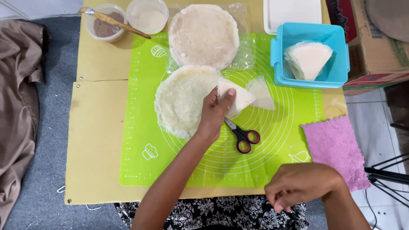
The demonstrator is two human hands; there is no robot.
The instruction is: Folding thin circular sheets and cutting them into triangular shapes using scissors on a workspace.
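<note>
Wedge in hand: a pale triangular wrapper piece, lying on the green silicone mat at the right edge of the lower round wrapper stack.
Left hand: fingers closed on the wedge's left corner, thumb on top.
Right hand: near the mat's lower right edge, fingers curled loosely, nothing in them.
Second wedge: just right of the held one, flat on the mat.
Scissors: below the left hand, on the mat, blades under it.
Upper stack: round wrappers on clear plastic.
Blue tub: holds cut wedges.
Pink cloth: right of the mat.
Two bowls: top left, one with a brush.
</note>
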